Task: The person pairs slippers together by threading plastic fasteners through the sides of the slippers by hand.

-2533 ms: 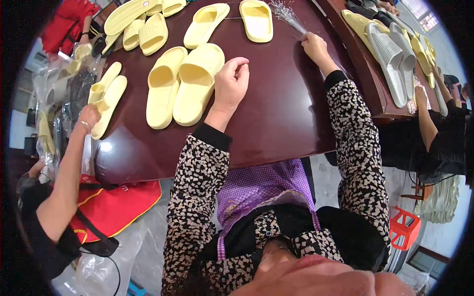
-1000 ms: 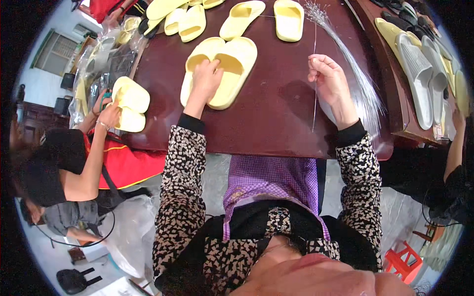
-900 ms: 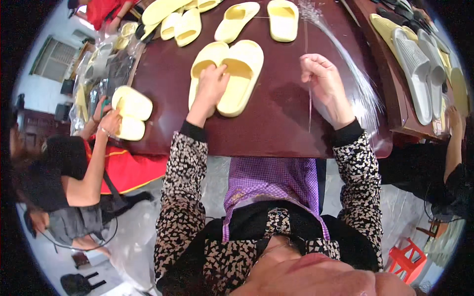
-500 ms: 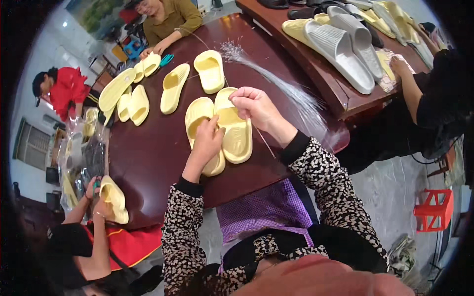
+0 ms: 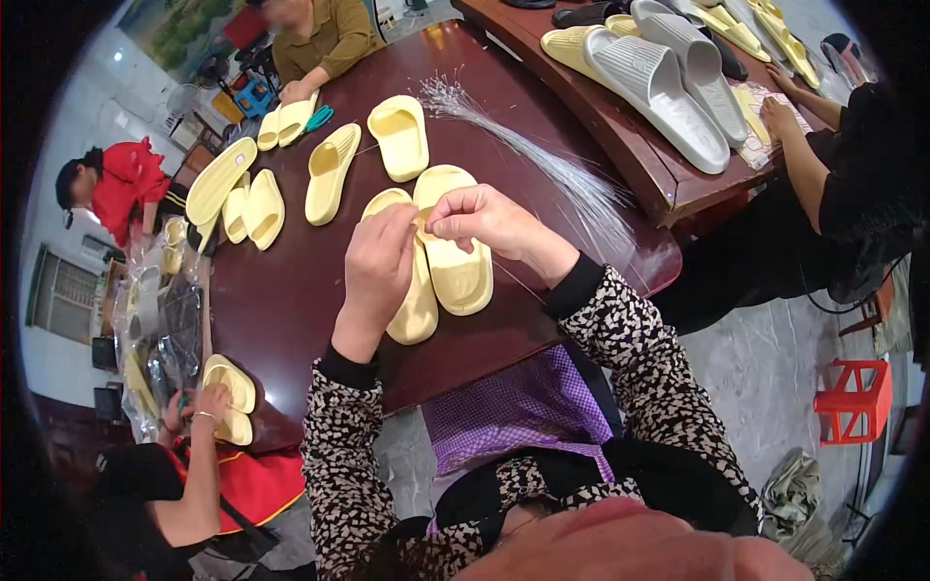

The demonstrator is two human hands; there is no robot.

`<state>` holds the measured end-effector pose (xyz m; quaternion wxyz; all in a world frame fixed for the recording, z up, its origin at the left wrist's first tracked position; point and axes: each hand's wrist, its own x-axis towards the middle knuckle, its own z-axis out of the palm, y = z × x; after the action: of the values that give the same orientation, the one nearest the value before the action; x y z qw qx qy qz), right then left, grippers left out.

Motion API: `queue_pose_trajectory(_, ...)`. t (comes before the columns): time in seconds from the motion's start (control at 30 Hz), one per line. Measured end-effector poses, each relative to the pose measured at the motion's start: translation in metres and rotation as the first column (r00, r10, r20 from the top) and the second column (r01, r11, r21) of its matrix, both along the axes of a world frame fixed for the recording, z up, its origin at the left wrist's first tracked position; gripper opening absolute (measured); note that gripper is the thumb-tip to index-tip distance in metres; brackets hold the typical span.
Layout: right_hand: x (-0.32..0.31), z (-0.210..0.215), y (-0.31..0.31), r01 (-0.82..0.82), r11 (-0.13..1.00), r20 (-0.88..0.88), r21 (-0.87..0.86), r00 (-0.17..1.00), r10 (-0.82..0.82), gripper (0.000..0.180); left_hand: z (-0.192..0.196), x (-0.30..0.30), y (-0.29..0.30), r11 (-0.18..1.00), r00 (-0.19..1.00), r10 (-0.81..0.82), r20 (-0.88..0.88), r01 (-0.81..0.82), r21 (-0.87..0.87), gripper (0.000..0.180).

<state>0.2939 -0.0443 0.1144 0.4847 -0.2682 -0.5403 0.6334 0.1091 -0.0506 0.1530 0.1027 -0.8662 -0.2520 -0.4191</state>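
Item: our left hand (image 5: 376,266) and right hand (image 5: 481,215) pinch together atop the pale yellow foam slipper pair (image 5: 438,261); any thin clear plastic strand between them is too fine to see, and we judge a slack pinch could let the slippers slide apart.

Both forearms reach forward; left hand (image 5: 376,263) and right hand (image 5: 477,215) meet, fingertips pinched in a fine grip.

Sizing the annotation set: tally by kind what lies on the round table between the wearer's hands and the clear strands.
Yellow pair under left hand and right hand: 2
Loose yellow slippers: 2
Strand bundle: 1
Total: 5
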Motion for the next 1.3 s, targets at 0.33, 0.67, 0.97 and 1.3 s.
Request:
queue_pose_trajectory(0.33, 0.004, 0.007, -0.012, -0.163, 0.935, 0.269, 0.314, 0.96, 0.077, 0.008, -0.014, -0.015, -0.031, 0.992, 0.991, -0.048, 0.121, 0.062, -0.112, 0.015)
queue_pose_trajectory(0.67, -0.01, 0.013, -0.047, -0.163, 0.896, 0.543, 0.413, 0.834, -0.099, 0.005, -0.057, -0.038, -0.079, 0.954, 0.973, -0.088, 0.214, 0.144, -0.262, 0.017)
queue_pose_trajectory(0.97, -0.014, 0.021, -0.099, -0.262, 0.706, 0.638, 0.658, 0.692, -0.338, 0.011, -0.066, -0.05, -0.106, 0.88, 0.946, -0.178, 0.272, 0.277, -0.385, 0.015)
queue_pose_trajectory(1.3, -0.032, 0.023, -0.121, -0.325, 0.71, 0.707, 0.625, 0.621, -0.338, 0.014, -0.077, -0.063, -0.127, 0.815, 0.916, -0.264, 0.303, 0.38, -0.438, 0.013)
